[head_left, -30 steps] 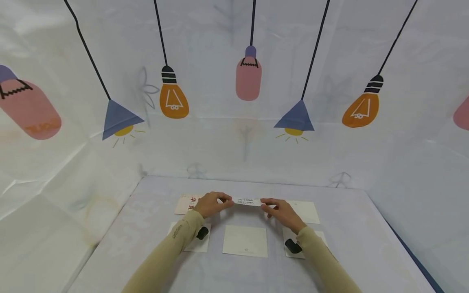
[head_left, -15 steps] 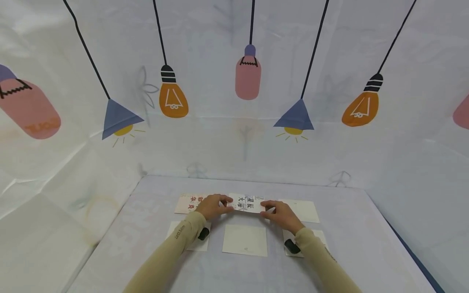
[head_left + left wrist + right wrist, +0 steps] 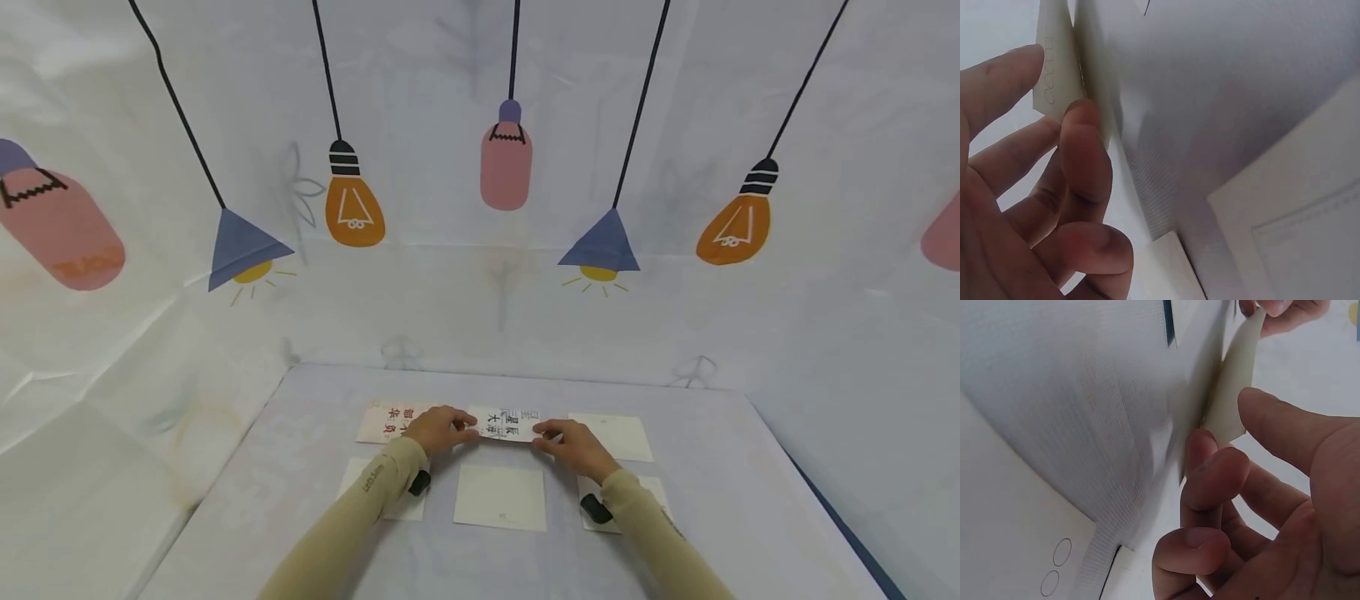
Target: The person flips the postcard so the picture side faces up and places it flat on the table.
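A white card (image 3: 504,423) printed with black characters is held by its two short ends in the head view, near the back middle of the table. My left hand (image 3: 442,429) pinches its left end between thumb and fingers. At the opposite end, my right hand (image 3: 576,448) pinches the card the same way. The left wrist view shows a pale side of the card (image 3: 1060,78) with a row of small outlined shapes, its edge close over the table. Seen from the right wrist, the card (image 3: 1235,387) stands tilted, fingertips at its lower edge.
A card with red characters (image 3: 378,425) lies to the left, partly behind the left hand. A pale card (image 3: 618,437) is at the back right. Along the front row are a middle card (image 3: 500,497) and two partly covered by my forearms. A white printed wall (image 3: 450,317) rises behind the table.
The card has tipped from nearly edge-on so its printed face shows, and has come slightly lower and nearer. Both hands have moved with it, keeping their pinch.
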`<state>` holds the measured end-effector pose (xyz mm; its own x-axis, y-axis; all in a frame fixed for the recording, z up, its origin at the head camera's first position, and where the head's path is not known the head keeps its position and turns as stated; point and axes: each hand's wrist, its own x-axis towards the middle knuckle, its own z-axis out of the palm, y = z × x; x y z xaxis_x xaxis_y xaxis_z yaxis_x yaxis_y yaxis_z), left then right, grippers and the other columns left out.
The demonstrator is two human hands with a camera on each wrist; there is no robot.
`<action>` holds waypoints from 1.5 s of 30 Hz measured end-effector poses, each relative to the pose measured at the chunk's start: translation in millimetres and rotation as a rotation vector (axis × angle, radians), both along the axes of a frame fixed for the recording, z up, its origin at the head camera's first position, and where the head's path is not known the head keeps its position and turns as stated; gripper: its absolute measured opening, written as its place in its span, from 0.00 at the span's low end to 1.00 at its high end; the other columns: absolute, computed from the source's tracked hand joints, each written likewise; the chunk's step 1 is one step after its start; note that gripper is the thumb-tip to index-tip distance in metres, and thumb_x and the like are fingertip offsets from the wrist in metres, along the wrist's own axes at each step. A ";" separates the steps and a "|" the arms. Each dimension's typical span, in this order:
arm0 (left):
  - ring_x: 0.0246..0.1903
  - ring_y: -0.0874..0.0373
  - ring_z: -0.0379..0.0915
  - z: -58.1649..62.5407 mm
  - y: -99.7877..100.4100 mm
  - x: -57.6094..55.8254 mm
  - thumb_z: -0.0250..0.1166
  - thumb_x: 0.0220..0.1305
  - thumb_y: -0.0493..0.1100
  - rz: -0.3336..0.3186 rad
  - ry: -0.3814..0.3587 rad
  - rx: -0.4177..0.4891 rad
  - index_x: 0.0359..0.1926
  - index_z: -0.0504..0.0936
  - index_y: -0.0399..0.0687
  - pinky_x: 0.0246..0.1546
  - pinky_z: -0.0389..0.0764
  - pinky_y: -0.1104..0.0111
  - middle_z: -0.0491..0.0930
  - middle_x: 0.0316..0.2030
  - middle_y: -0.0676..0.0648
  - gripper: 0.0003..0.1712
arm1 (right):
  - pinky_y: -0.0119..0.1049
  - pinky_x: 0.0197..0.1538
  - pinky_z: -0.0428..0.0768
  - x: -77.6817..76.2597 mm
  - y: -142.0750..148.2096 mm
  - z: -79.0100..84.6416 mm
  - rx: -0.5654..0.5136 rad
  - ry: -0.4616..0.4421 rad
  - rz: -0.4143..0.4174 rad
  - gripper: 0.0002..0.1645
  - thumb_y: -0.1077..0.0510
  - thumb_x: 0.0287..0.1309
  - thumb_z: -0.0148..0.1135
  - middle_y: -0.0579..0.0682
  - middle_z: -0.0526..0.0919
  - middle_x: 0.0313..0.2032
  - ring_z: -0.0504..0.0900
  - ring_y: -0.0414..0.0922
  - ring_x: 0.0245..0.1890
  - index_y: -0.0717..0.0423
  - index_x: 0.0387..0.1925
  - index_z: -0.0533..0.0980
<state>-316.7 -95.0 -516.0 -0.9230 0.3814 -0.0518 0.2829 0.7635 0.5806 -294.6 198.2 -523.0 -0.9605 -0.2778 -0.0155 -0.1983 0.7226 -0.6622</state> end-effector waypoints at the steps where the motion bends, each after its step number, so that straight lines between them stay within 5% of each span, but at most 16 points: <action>1: 0.33 0.63 0.72 -1.4 -0.2 -0.5 0.68 0.66 0.59 0.003 -0.005 -0.007 0.55 0.87 0.56 0.34 0.74 0.66 0.81 0.37 0.58 0.22 | 0.43 0.45 0.78 -0.3 -0.2 -0.3 0.007 -0.003 0.005 0.20 0.47 0.63 0.70 0.45 0.83 0.42 0.79 0.44 0.40 0.51 0.53 0.84; 16: 0.41 0.59 0.79 -1.5 1.2 0.1 0.71 0.63 0.57 0.027 -0.014 -0.048 0.53 0.88 0.58 0.42 0.79 0.62 0.85 0.43 0.53 0.20 | 0.46 0.50 0.76 -1.4 -5.9 0.8 0.052 0.007 0.040 0.18 0.53 0.64 0.69 0.44 0.84 0.39 0.78 0.43 0.41 0.55 0.53 0.84; 23: 0.31 0.61 0.74 -1.2 2.5 1.8 0.69 0.65 0.49 0.082 0.026 -0.052 0.48 0.90 0.58 0.32 0.76 0.66 0.84 0.38 0.53 0.12 | 0.48 0.52 0.76 -3.2 -9.4 -0.3 0.081 0.026 0.026 0.15 0.59 0.64 0.68 0.44 0.84 0.38 0.78 0.42 0.40 0.54 0.51 0.85; 34: 0.28 0.62 0.72 -6.8 3.7 -3.2 0.73 0.61 0.49 0.081 0.055 -0.076 0.46 0.88 0.57 0.31 0.75 0.66 0.80 0.32 0.57 0.12 | 0.42 0.41 0.75 -3.1 -6.6 1.6 0.098 0.068 0.044 0.18 0.60 0.60 0.71 0.42 0.79 0.33 0.75 0.40 0.33 0.53 0.53 0.83; 39: 0.25 0.63 0.72 -11.3 3.1 -4.6 0.73 0.61 0.49 0.081 0.071 -0.055 0.47 0.87 0.57 0.28 0.74 0.67 0.79 0.29 0.59 0.14 | 0.38 0.37 0.74 -5.5 11.3 8.4 0.061 0.079 0.062 0.21 0.58 0.63 0.70 0.43 0.79 0.36 0.74 0.41 0.31 0.53 0.58 0.80; 45: 0.24 0.64 0.73 -10.9 5.6 -7.1 0.73 0.61 0.49 0.081 0.126 -0.009 0.52 0.85 0.55 0.27 0.74 0.67 0.79 0.28 0.61 0.18 | 0.41 0.39 0.76 -5.8 65.0 28.1 -0.025 0.073 0.109 0.29 0.52 0.65 0.69 0.49 0.81 0.45 0.77 0.45 0.38 0.53 0.65 0.75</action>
